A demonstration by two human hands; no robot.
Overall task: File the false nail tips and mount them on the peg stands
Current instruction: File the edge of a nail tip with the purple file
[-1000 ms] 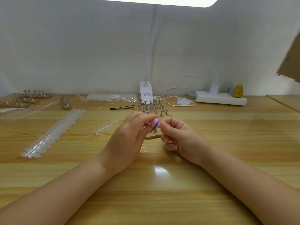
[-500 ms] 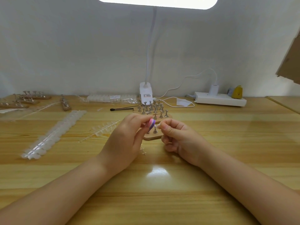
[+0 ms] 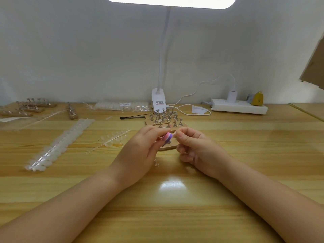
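The nail tip [image 3: 174, 135] sits pinched in the right hand's [image 3: 196, 148] thumb and forefinger, touching the pink-and-purple file [image 3: 166, 137] that the left hand [image 3: 140, 151] grips — both hands meet low over the table [image 3: 175, 207], just in front of the peg stand [image 3: 165, 120]. The stand's near end is hidden behind the fingers. Beyond it stand the lamp base [image 3: 157, 100] and a black brush [image 3: 131, 117]. To the left lie a tip strip [image 3: 112, 139] and long bags of tips [image 3: 59, 144]; more stands [image 3: 35, 106] sit at the far left edge. A power strip [image 3: 238, 106] lies at the back right. Bare wood spreads to the right and toward the near edge.
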